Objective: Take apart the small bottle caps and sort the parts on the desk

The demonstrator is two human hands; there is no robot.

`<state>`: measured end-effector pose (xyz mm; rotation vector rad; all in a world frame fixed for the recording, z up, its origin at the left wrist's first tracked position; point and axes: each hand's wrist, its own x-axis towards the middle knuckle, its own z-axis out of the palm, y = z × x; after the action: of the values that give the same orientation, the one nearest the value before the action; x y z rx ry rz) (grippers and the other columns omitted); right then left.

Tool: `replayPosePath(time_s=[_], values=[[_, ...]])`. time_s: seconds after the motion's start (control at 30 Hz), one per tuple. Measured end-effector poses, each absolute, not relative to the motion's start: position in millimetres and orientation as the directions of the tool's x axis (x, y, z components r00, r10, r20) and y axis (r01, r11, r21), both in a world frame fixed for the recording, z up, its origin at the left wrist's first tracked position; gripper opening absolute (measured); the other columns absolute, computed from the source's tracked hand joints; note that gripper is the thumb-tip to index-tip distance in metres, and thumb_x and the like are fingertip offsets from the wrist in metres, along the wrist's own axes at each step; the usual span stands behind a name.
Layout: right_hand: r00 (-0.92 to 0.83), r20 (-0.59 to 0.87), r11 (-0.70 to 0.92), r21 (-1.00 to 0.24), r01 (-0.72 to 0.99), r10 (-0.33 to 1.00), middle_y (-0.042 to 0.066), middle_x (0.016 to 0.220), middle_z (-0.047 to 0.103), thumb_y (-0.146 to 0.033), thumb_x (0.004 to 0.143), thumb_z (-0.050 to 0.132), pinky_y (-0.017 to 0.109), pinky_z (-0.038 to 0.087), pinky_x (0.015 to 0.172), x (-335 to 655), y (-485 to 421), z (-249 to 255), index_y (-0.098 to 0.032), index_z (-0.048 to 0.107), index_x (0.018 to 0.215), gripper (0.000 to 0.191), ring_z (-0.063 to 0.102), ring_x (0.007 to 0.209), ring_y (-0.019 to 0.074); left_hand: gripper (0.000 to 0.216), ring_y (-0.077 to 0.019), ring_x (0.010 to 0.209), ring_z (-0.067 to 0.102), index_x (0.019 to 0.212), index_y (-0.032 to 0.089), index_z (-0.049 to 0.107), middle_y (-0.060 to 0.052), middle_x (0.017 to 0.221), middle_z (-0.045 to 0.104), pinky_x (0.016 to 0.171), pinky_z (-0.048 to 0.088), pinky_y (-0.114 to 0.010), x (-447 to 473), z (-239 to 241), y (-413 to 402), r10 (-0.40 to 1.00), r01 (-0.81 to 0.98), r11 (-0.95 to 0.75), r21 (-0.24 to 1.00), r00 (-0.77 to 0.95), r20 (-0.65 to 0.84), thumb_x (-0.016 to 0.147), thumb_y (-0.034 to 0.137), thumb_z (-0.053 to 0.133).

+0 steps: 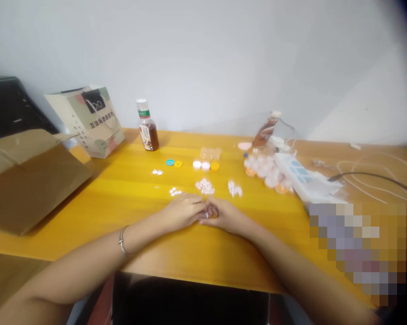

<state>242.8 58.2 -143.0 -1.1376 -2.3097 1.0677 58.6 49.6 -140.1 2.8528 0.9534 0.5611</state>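
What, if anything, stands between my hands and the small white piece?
Nothing visible. The small white piece sits where your left hand and right hand meet, partly hidden by them; which one grips it is unclear.

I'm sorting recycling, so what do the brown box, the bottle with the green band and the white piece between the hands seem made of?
Brown box: likely cardboard, matte, with flat brown sides.
Bottle: clear and glossy, reddish-brown liquid showing through; plastic or glass, I can't tell.
White piece: perhaps plastic, but mostly covered, so its finish is unclear.
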Motion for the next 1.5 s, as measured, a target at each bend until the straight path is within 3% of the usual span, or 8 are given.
replayPosePath(time_s=[0.23,0.37,0.77,0.83,0.93,1.07,1.2,1.5], values=[[-0.612,-0.017,0.387,-0.76,0.522,0.79,-0.006,0.059,0.044,-0.03,0.066,0.067,0.02,0.03,0.05,243.0,58.4,-142.6,-0.018,0.045,0.072,0.026,0.039,0.053,0.0076,0.026,-0.0142,0.076,0.055,0.091,0.018,0.061,-0.003,0.084,0.062,0.069,0.033,-0.029,57.7,-143.2,47.9,0.534,0.559,-0.829,0.023,0.777,0.332,0.091,0.031,0.039],[-0.618,-0.018,0.392,-0.758,0.522,0.786,-0.006,0.059,0.043,-0.028,0.067,0.066,0.02,0.03,0.049,242.8,57.5,-141.7,-0.018,0.046,0.072,0.023,0.038,0.052,0.0072,0.028,-0.0132,0.074,0.055,0.089,0.018,0.062,-0.002,0.081,0.062,0.07,0.03,-0.029,56.1,-143.3,51.1,0.485,0.522,-0.853,-0.007,0.797,0.36,0.092,0.031,0.037],[-0.626,-0.011,0.389,-0.776,0.497,0.779,-0.006,0.06,0.043,-0.03,0.066,0.067,0.02,0.029,0.05,243.4,58.5,-140.0,-0.018,0.044,0.069,0.026,0.038,0.054,0.0077,0.016,-0.0118,0.075,0.056,0.081,0.019,0.061,0.001,0.078,0.063,0.068,0.028,-0.027,60.5,-140.8,50.3,0.571,0.536,-0.819,0.204,0.732,0.372,0.086,0.028,0.047],[-0.62,-0.044,0.362,-0.778,0.513,0.784,-0.006,0.062,0.046,-0.031,0.066,0.068,0.02,0.03,0.051,243.6,57.8,-138.7,-0.018,0.047,0.073,0.026,0.04,0.056,0.0082,0.018,-0.0122,0.076,0.055,0.082,0.019,0.06,0.0,0.079,0.063,0.068,0.028,-0.028,54.1,-132.4,54.0,0.576,0.566,-0.81,0.154,0.715,0.396,0.087,0.029,0.046],[-0.608,-0.083,0.323,-0.786,0.527,0.79,-0.005,0.064,0.047,-0.031,0.065,0.069,0.02,0.03,0.051,243.8,56.5,-137.7,-0.017,0.05,0.077,0.027,0.041,0.057,0.0084,0.021,-0.0145,0.075,0.054,0.08,0.017,0.059,-0.002,0.078,0.062,0.067,0.027,-0.03,34.0,-119.3,67.4,0.597,0.676,-0.733,-0.077,0.693,0.404,0.088,0.026,0.042],[-0.604,-0.087,0.317,-0.787,0.53,0.793,-0.005,0.064,0.046,-0.031,0.064,0.069,0.02,0.03,0.051,244.0,55.6,-137.2,-0.017,0.05,0.076,0.026,0.041,0.057,0.0083,0.023,-0.0148,0.065,0.051,0.068,0.014,0.056,-0.004,0.07,0.059,0.063,0.025,-0.03,5.1,-112.7,88.7,0.648,0.705,-0.633,-0.321,0.709,0.279,0.086,0.023,0.046],[-0.604,-0.084,0.322,-0.783,0.532,0.793,-0.005,0.064,0.047,-0.031,0.064,0.069,0.02,0.03,0.051,244.2,55.5,-136.9,-0.018,0.05,0.076,0.026,0.041,0.057,0.0081,0.023,-0.0139,0.06,0.049,0.065,0.014,0.056,-0.005,0.067,0.057,0.061,0.025,-0.03,-2.4,-117.5,96.8,0.674,0.699,-0.628,-0.342,0.708,0.209,0.085,0.021,0.046],[-0.614,-0.081,0.323,-0.792,0.518,0.785,-0.004,0.066,0.048,-0.033,0.065,0.069,0.02,0.032,0.052,245.3,56.2,-137.5,-0.017,0.05,0.076,0.027,0.043,0.059,0.0089,0.023,-0.0132,0.063,0.05,0.069,0.014,0.057,-0.004,0.071,0.057,0.063,0.029,-0.028,0.3,-115.2,90.6,0.688,0.715,-0.655,-0.245,0.698,0.2,0.085,0.027,0.047]])
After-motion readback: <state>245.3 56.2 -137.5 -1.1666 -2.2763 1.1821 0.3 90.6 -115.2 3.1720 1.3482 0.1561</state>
